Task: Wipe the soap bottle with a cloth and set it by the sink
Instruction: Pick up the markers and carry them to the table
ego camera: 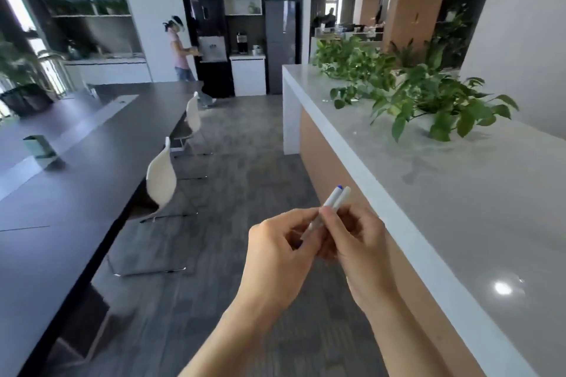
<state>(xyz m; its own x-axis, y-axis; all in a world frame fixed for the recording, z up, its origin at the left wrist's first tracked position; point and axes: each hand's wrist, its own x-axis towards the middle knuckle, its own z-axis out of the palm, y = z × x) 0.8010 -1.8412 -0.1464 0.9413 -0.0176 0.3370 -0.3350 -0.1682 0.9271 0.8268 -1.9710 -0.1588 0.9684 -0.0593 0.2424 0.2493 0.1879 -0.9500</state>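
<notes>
Soap bottle and cloth are nowhere in view; instead the left hand (277,257) and right hand (358,246) meet in a shared grip on two white pens (335,197), one blue-tipped, over the carpeted aisle. A grey tabletop (459,208) with leafy plants (428,92) runs at right; a dark tabletop (76,162) and white chairs (160,177) stand left.

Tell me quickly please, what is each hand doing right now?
Left hand: fingers closed on the two slim white pens, one with a blue tip.
Right hand: fingers closed on the same pens.
</notes>
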